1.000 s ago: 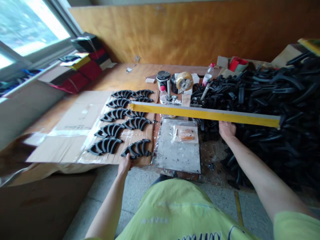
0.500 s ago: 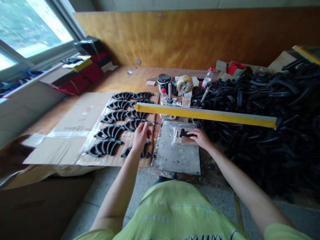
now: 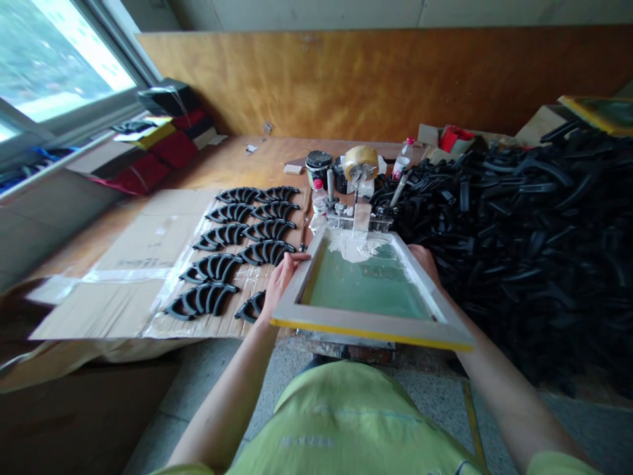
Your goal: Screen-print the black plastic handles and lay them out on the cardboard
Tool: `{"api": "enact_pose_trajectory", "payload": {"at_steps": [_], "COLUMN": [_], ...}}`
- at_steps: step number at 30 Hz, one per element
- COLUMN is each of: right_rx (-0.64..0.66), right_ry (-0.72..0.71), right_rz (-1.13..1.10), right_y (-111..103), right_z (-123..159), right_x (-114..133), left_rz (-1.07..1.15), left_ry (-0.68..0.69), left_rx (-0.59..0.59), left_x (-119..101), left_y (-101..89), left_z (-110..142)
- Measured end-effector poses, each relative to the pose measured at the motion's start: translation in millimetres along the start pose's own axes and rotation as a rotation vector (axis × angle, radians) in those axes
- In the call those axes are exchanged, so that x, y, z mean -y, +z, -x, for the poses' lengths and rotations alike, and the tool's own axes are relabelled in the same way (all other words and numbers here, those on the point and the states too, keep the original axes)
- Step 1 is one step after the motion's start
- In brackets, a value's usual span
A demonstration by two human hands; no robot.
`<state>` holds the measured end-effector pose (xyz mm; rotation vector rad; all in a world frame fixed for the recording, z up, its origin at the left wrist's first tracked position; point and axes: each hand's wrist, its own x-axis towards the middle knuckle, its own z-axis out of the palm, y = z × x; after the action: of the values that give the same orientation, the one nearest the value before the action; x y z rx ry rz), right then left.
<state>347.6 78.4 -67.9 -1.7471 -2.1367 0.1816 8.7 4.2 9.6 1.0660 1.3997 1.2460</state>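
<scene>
A screen-printing frame (image 3: 376, 327) with a yellow front edge and green mesh is tilted down over the metal printing plate, and white ink (image 3: 357, 247) is smeared at its far end. My left hand (image 3: 281, 280) rests on the frame's left rail with fingers stretched along it. My right hand (image 3: 423, 260) is at the frame's right rail, mostly hidden behind it. Rows of black curved plastic parts (image 3: 237, 254) lie on taped cardboard (image 3: 123, 264) just left of my left hand.
A big heap of black plastic parts (image 3: 534, 224) fills the right side. An ink pot (image 3: 318, 166), a roll of tape (image 3: 361, 161) and small bottles (image 3: 403, 156) stand behind the frame. Red and black items (image 3: 163, 132) sit by the window at left. A plywood wall runs behind.
The frame was raised; now it has swung down over the plate. My right hand left the black part on the plate and both hands moved onto the frame's side rails.
</scene>
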Motion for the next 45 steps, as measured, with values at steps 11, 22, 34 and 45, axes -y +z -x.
{"api": "enact_pose_trajectory", "payload": {"at_steps": [11, 22, 34, 45], "right_rx": [0.126, 0.349, 0.150, -0.102], "right_ry": [-0.249, -0.609, -0.382, 0.199], "right_rz": [0.083, 0.008, -0.082, -0.089], "right_y": [22, -4, 5, -15], "right_z": [-73, -29, -50, -62], "right_x": [88, 80, 79, -15], "left_rz": [-0.075, -0.072, 0.035, 0.183], "left_ry": [-0.237, -0.224, -0.326, 0.026], "left_rx": [0.052, 0.036, 0.102, 0.007], "left_x": [123, 131, 94, -23], "left_y": [-2.2, -5.8, -5.9, 8.7], "left_z": [17, 16, 20, -22]}}
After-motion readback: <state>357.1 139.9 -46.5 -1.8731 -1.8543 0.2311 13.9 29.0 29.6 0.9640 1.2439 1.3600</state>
